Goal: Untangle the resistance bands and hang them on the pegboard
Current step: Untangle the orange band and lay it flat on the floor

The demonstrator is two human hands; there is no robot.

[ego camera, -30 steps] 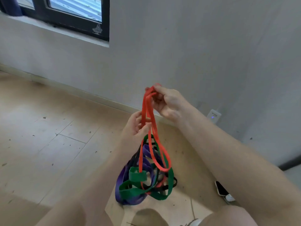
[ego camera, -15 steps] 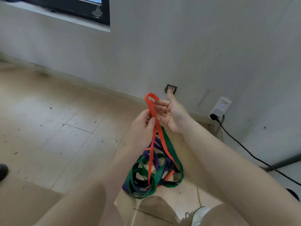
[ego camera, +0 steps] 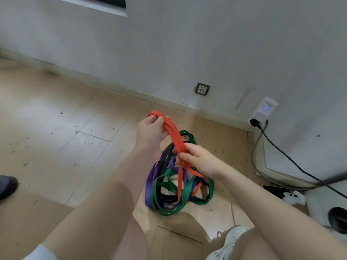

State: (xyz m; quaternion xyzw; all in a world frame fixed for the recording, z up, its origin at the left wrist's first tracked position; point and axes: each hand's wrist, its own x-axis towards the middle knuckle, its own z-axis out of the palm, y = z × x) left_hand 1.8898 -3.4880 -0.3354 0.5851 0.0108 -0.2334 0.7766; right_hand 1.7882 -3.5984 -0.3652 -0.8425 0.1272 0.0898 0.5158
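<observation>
While the left hand (ego camera: pixel 153 128) grips the red band's (ego camera: pixel 173 136) top loop at eleven o'clock, the right hand (ego camera: pixel 197 156) pinches it lower; the tangle (ego camera: pixel 176 186) hangs toward six o'clock. Untangling seems underway: next, ease red free.

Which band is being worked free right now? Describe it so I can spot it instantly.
Start at the wall socket and drop to the two hands above the floor. The red band stretches between the left hand and right hand. It alone is gripped; the green band and purple band hang tangled below.
</observation>
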